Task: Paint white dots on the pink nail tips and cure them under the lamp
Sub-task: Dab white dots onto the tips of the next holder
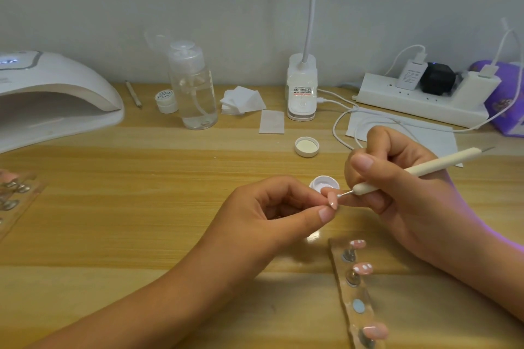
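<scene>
The left hand (272, 207) pinches a tiny pink plastic nail tip (333, 200) at its edges, probably light and slippery; the right hand (402, 190) grips a white dotting pen (422, 170).

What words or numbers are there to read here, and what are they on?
None can be read.
On the jar lid: script, too blurred.
On the desk lamp base: label, too small.
On the charger: print, too small.
On the nail lamp: glowing display, blurred.
</scene>
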Demonstrator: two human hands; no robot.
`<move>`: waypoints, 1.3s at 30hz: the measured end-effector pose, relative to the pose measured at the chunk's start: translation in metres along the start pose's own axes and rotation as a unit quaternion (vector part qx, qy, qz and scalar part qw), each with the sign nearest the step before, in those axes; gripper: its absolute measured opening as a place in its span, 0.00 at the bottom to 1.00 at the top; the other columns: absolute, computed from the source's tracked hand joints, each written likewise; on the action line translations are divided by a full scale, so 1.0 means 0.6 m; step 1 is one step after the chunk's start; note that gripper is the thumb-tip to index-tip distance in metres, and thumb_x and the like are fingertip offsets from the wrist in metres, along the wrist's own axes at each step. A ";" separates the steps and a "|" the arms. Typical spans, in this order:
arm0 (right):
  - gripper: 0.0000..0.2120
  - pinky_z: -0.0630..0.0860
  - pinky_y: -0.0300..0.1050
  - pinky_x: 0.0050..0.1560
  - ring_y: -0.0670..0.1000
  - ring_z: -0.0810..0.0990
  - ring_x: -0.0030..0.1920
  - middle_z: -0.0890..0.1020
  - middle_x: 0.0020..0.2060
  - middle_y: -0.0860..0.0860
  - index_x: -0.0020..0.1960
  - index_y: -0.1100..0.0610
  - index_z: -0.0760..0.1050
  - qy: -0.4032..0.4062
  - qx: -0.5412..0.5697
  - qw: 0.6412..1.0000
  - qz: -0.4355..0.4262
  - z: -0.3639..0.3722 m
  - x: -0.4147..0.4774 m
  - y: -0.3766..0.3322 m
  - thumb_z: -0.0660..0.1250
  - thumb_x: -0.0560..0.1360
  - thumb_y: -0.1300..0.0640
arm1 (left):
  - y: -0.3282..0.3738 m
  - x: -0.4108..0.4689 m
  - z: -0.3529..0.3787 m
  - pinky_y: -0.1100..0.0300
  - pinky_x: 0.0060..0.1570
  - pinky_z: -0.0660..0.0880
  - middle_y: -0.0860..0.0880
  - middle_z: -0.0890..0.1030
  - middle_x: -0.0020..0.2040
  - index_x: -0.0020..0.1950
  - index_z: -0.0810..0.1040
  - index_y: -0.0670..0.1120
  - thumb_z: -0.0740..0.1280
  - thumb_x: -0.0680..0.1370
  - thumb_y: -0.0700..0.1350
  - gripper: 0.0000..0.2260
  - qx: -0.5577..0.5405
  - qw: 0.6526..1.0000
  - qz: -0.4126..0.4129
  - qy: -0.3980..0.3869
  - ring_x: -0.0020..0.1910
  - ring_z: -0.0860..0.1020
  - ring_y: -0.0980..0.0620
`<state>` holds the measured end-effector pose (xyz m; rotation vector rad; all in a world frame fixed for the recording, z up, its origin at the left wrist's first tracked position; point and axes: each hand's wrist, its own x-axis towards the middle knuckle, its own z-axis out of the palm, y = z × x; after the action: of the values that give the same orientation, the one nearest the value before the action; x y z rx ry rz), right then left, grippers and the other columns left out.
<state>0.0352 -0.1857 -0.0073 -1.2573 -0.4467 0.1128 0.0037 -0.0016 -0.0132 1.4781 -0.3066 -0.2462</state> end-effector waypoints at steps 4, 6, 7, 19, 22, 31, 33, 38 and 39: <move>0.11 0.69 0.39 0.31 0.44 0.69 0.26 0.70 0.23 0.48 0.31 0.50 0.70 -0.010 -0.019 1.000 0.001 -0.001 0.000 0.001 0.69 0.69 0.56 | 0.001 0.000 0.000 0.67 0.38 0.73 0.55 0.83 0.36 0.38 0.84 0.52 0.73 0.68 0.45 0.02 0.002 1.000 0.000 0.000 0.35 0.76 0.58; 0.11 0.71 0.37 0.31 0.44 0.69 0.26 0.71 0.23 0.48 0.31 0.50 0.70 -0.010 -0.012 1.000 0.004 -0.001 0.000 0.001 0.69 0.69 0.56 | 0.001 0.000 0.000 0.67 0.39 0.73 0.55 0.83 0.36 0.38 0.84 0.52 0.73 0.68 0.45 0.02 0.003 1.000 -0.001 0.000 0.35 0.76 0.58; 0.11 0.70 0.37 0.31 0.44 0.69 0.26 0.71 0.24 0.48 0.31 0.50 0.70 -0.011 -0.013 1.000 0.004 -0.001 0.000 0.001 0.69 0.69 0.56 | 0.001 0.000 0.000 0.67 0.39 0.74 0.55 0.83 0.36 0.38 0.84 0.52 0.73 0.68 0.45 0.02 0.003 1.000 -0.002 0.000 0.35 0.76 0.58; 0.10 0.72 0.36 0.32 0.44 0.70 0.27 0.71 0.24 0.49 0.31 0.50 0.71 -0.029 -0.016 0.999 0.001 -0.001 0.001 0.002 0.68 0.69 0.58 | 0.001 -0.001 -0.001 0.68 0.39 0.74 0.55 0.83 0.37 0.38 0.84 0.51 0.73 0.68 0.45 0.02 0.010 1.000 -0.001 0.001 0.35 0.77 0.59; 0.10 0.71 0.37 0.31 0.45 0.70 0.27 0.71 0.24 0.50 0.31 0.50 0.71 -0.023 -0.017 1.000 0.007 -0.001 0.001 0.002 0.69 0.69 0.57 | 0.003 0.000 -0.001 0.69 0.38 0.74 0.56 0.83 0.36 0.38 0.84 0.51 0.73 0.68 0.44 0.02 0.005 1.000 0.000 -0.002 0.35 0.77 0.60; 0.10 0.71 0.36 0.32 0.44 0.70 0.27 0.71 0.23 0.48 0.31 0.50 0.71 -0.024 -0.020 0.999 0.008 0.001 -0.001 -0.001 0.68 0.69 0.57 | 0.005 -0.001 0.000 0.69 0.38 0.73 0.56 0.83 0.36 0.37 0.84 0.51 0.76 0.68 0.45 0.03 0.006 1.000 -0.003 0.002 0.34 0.77 0.61; 0.10 0.70 0.36 0.32 0.44 0.69 0.27 0.71 0.23 0.48 0.30 0.50 0.71 -0.022 -0.022 0.999 0.010 0.000 -0.001 -0.001 0.69 0.68 0.56 | 0.006 -0.001 0.000 0.70 0.37 0.73 0.56 0.82 0.35 0.37 0.84 0.51 0.75 0.67 0.45 0.02 0.000 1.000 -0.001 -0.002 0.34 0.76 0.61; 0.10 0.70 0.36 0.32 0.44 0.70 0.27 0.70 0.23 0.48 0.31 0.50 0.71 -0.022 -0.018 1.000 0.009 -0.001 -0.001 0.000 0.68 0.68 0.56 | 0.005 -0.002 0.000 0.68 0.38 0.73 0.54 0.82 0.35 0.38 0.84 0.50 0.75 0.68 0.46 0.02 0.004 1.000 -0.003 0.002 0.34 0.76 0.60; 0.10 0.70 0.36 0.32 0.44 0.70 0.27 0.71 0.23 0.48 0.31 0.50 0.71 -0.022 -0.017 1.000 0.008 -0.001 -0.001 0.000 0.68 0.68 0.56 | 0.006 -0.002 -0.001 0.68 0.38 0.73 0.54 0.82 0.36 0.38 0.84 0.49 0.75 0.68 0.46 0.02 0.003 1.000 -0.004 0.001 0.34 0.76 0.60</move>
<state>0.0349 -0.1863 -0.0077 -1.2936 -0.4772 0.1476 0.0028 -0.0006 -0.0099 1.4857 -0.2992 -0.2510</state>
